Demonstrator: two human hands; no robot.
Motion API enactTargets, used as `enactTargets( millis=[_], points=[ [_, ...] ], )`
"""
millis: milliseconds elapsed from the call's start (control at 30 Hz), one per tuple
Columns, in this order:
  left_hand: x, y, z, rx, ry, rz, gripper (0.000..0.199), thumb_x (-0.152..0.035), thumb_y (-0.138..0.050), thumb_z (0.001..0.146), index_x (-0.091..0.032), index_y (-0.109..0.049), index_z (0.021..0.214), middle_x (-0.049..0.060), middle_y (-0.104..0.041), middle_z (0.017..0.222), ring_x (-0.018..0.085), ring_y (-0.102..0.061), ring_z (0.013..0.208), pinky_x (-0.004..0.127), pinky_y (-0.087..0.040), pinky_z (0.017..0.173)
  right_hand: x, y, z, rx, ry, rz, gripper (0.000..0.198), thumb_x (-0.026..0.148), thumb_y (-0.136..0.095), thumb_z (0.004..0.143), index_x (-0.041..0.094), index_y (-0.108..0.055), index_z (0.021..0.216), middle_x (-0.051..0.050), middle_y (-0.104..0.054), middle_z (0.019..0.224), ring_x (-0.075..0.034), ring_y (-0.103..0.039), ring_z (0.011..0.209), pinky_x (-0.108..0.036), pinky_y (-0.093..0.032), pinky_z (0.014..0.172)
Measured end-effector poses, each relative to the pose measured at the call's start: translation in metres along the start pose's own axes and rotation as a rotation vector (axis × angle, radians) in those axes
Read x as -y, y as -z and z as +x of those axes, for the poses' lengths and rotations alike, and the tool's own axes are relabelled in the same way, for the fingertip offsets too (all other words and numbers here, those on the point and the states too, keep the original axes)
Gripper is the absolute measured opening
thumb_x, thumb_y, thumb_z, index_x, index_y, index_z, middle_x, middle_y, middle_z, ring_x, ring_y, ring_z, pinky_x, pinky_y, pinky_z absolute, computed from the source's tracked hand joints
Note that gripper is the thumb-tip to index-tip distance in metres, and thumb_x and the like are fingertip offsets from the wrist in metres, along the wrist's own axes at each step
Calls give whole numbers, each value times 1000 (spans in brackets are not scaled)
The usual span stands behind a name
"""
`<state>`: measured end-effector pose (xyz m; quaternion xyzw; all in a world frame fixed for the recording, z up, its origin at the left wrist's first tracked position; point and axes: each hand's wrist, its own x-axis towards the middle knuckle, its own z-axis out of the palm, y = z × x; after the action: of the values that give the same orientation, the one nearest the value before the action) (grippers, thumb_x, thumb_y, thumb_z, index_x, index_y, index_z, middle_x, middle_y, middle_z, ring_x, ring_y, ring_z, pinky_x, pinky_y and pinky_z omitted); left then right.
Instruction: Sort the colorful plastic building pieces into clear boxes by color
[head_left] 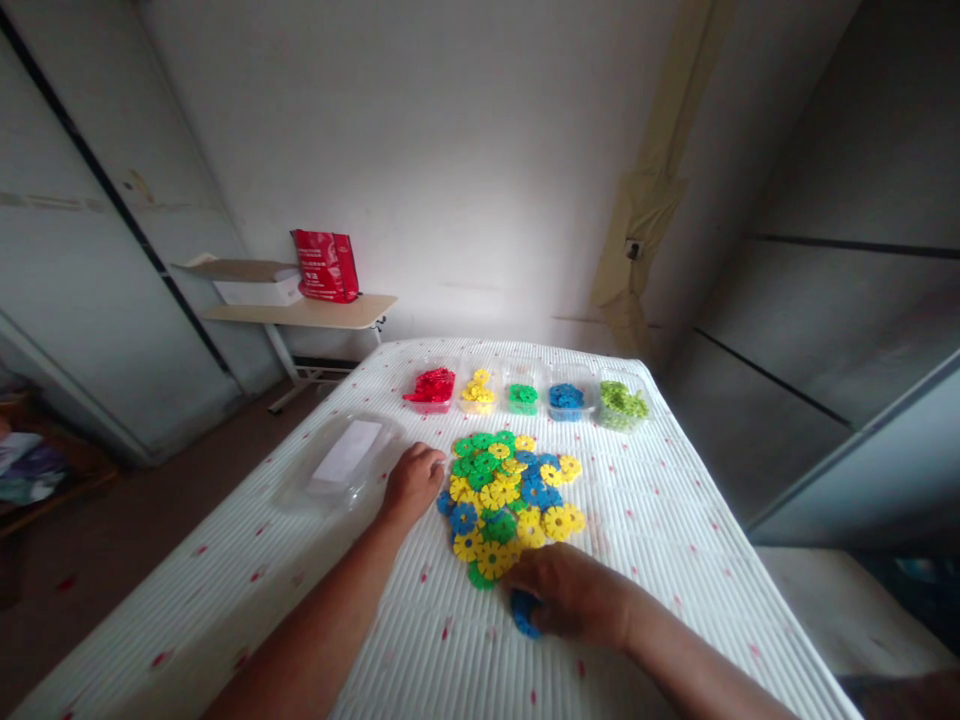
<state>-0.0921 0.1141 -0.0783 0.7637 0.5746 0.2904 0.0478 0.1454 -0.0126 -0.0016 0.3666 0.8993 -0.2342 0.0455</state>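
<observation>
A pile of flower-shaped plastic discs (pixel 495 490) in yellow, green and blue lies on the tabletop. My left hand (pixel 414 482) rests just left of the pile, fingers loosely bent and apart, with nothing seen in it. At the pile's near edge, my right hand (pixel 566 590) reaches down with its fingers curled onto a blue flower disc (pixel 524 614). Part of that disc and the fingertips are hidden beneath the hand. A green disc (pixel 480 577) lies just left of the right hand's fingers.
Along the far side stand clear tubs of red pieces (pixel 433 388), yellow pieces (pixel 478 392), green pieces (pixel 523 397), blue pieces (pixel 566 400) and light green pieces (pixel 624 402). A clear plastic container (pixel 300 470) with a white label lies left. Behind is a side table (pixel 315 312) with a red bag (pixel 327 266).
</observation>
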Motion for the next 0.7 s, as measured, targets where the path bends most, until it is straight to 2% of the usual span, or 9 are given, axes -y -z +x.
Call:
enactTargets(
  millis=[167,300,400,500,600,667,700],
  points=[
    [-1,0,0,-3,-2,2,19,-15,-47,73,-19,-63,83,4,-59,85,16,-54,84,28,-42,80,4,1,2,-1,-15,-109,26,14,-50,67,16,-59,92,-6,-60,93,-16,-54,79,-22,-37,62],
    [-2,1,0,3,20,5,19,-14,-48,72,-19,-63,83,3,-59,85,16,-54,86,27,-42,82,1,-1,1,-58,-37,-97,21,17,-51,68,16,-59,87,-7,-57,94,-15,-52,72,-23,-36,58],
    [-3,2,-1,7,22,10,20,-14,-48,73,-19,-63,84,3,-60,86,16,-54,87,27,-42,82,-3,3,-4,-68,-16,27,14,15,-55,65,16,-58,78,-2,-57,81,-12,-50,66,-21,-34,55],
    [-3,1,-1,9,12,16,20,-14,-47,73,-18,-63,84,4,-59,86,16,-54,87,27,-42,82,-17,14,-7,-72,24,298,9,14,-58,63,16,-56,71,3,-53,68,-8,-47,61,-19,-32,52],
    [-2,1,-1,9,2,13,20,-14,-48,72,-18,-64,83,4,-59,86,16,-54,86,27,-42,82,-46,34,-4,-200,0,631,12,22,-59,67,16,-55,76,4,-51,63,-7,-46,56,-19,-34,51],
    [-2,1,0,9,3,10,19,-14,-48,72,-18,-63,83,4,-59,85,16,-54,86,27,-42,82,-73,53,2,-400,-96,762,19,28,-60,66,16,-53,79,5,-51,62,-7,-44,52,-19,-35,49],
    [-2,1,0,10,8,8,19,-14,-48,73,-18,-63,83,4,-59,85,16,-54,86,28,-42,81,-87,64,6,-517,-167,755,19,30,-61,65,16,-53,76,4,-52,60,-6,-43,49,-19,-34,47]
  ],
)
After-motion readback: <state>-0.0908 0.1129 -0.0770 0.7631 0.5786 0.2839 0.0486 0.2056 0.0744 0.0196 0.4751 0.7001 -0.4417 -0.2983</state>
